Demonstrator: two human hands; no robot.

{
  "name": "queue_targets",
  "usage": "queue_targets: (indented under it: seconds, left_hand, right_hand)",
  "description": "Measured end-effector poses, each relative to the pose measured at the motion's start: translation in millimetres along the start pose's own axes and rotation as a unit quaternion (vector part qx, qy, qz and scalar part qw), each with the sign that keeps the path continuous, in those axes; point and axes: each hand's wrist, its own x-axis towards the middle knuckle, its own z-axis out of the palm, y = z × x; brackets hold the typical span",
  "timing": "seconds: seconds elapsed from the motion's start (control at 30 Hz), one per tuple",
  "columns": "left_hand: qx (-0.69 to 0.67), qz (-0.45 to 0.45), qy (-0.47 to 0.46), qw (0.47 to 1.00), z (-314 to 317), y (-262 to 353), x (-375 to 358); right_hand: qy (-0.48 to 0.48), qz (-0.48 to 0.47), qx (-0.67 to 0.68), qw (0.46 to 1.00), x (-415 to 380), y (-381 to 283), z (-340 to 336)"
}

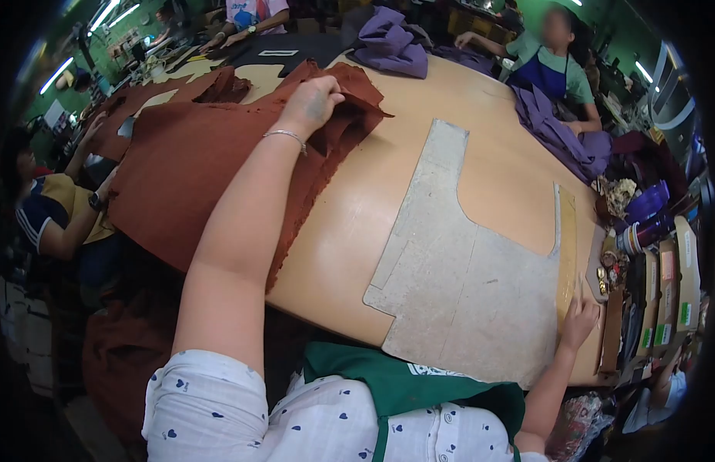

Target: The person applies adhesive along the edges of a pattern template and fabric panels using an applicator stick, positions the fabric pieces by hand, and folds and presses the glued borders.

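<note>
My left hand (315, 102) is closed on the far edge of a reddish-brown leather hide (200, 169), whose edge is bunched up under the fingers. The hide lies over the left part of the table, its rough edge running toward me. A large grey flat pattern template (469, 285) with a deep cut-out rests in front of me. My right hand (579, 319) is at the template's right side, beside a yellowish strip (565, 239). Its fingers are curled, and a thin pale shape points up from them; whether that is a finger or a pen I cannot make out.
Purple leather (388, 46) is heaped at the table's far side, with more purple leather (561, 131) before a person in a blue apron. Another person's arm (76, 223) is by the hide at left. Boxes (665, 292) and jars line the right edge of the tan table (342, 231).
</note>
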Motion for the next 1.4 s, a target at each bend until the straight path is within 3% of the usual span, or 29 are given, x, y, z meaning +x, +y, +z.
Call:
queue_targets:
  seconds: [0.03, 0.1, 0.17, 0.3, 0.37, 0.47, 0.57, 0.7, 0.83, 0.9, 1.0, 1.13, 1.33, 1.4]
  left_hand:
    - [-0.021, 0.006, 0.001, 1.0, -3.3, -0.9, -0.8]
    - [-0.042, 0.088, 0.098, 0.99, -13.3, 3.5, -5.7]
    - [-0.092, -0.016, 0.08, 0.992, -28.9, 22.3, -18.9]
    - [-0.159, -0.062, 0.129, 0.977, -32.3, 22.9, -48.0]
    - [-0.185, -0.064, 0.131, 0.972, -35.4, 19.2, -57.9]
    - [-0.148, -0.057, 0.11, 0.981, -47.3, 27.4, -67.8]
    - [-0.111, -0.017, 0.081, 0.99, -49.4, 29.2, -73.5]
    - [-0.104, -0.018, 0.048, 0.993, -48.4, 29.9, -75.7]
    - [-0.167, -0.093, 0.061, 0.98, -46.6, 22.0, -66.6]
    - [-0.215, -0.127, 0.066, 0.966, -43.9, 19.2, -59.2]
    - [-0.279, -0.102, 0.074, 0.952, -35.3, 7.6, -45.8]
    - [-0.451, -0.175, 0.025, 0.875, -41.9, 16.0, -30.9]
    - [-0.464, -0.195, -0.027, 0.864, -52.9, 8.2, -18.3]
    - [-0.462, -0.21, -0.035, 0.861, -54.4, 9.8, -16.3]
  right_hand:
    - [-0.005, -0.005, 0.043, 0.999, 18.6, -35.7, -12.0]
    - [-0.087, 0.005, 0.21, 0.974, 48.6, -115.5, -26.3]
    - [-0.117, -0.09, 0.35, 0.925, 60.1, -197.6, -21.4]
    - [-0.431, -0.101, 0.462, 0.769, 66.4, -348.1, -18.2]
    - [-0.484, 0.042, 0.628, 0.608, 61.5, -406.4, -5.7]
    - [-0.579, 0.156, 0.672, 0.435, 60.8, -460.7, 6.0]
    - [-0.554, 0.243, 0.717, 0.346, 60.1, -495.3, 20.4]
    - [-0.481, 0.236, 0.757, 0.375, 65.9, -494.5, -0.9]
    - [-0.266, 0.051, 0.812, 0.518, 45.3, -475.9, 1.5]
    - [-0.263, -0.029, 0.77, 0.58, 26.4, -478.6, -1.8]
    - [-0.271, -0.059, 0.662, 0.696, 32.3, -492.3, -1.5]
    - [-0.314, -0.05, 0.718, 0.62, 62.5, -517.1, 27.0]
    - [-0.363, 0.038, 0.814, 0.451, 77.5, -525.0, 31.2]
    - [-0.379, 0.051, 0.805, 0.454, 77.5, -522.4, 34.1]
